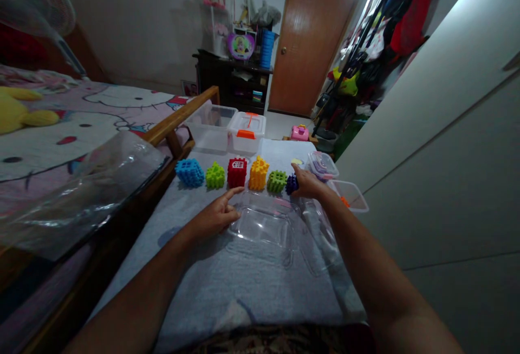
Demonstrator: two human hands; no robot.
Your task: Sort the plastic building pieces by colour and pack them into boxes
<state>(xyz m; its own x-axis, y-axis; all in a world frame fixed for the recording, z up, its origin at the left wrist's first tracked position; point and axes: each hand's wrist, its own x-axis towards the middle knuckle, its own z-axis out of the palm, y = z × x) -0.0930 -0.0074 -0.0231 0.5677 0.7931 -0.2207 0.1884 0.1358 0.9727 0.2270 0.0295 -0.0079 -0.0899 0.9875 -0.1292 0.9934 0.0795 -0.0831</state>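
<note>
Across the cloth-covered table [203, 294] runs a row of plastic block stacks: blue [189, 172], lime [215, 175], red [236, 172], yellow [258, 174], green [277, 181] and dark purple [291, 184]. My right hand [304, 181] is at the purple stack, thumb and index finger spread around its right side. A clear plastic lid or tray [264, 227] lies in front of the row. Beside its left edge is my left hand [221, 213], index finger extended toward the red stack and thumb apart, holding nothing.
Behind the row stand a clear open bin [211, 132] and a lidded box with orange clips [247, 129]. Small clear containers [323, 165] [351, 196] sit at the right edge. A wooden bed rail [179, 118] borders the left; a white cabinet [426, 143] borders the right.
</note>
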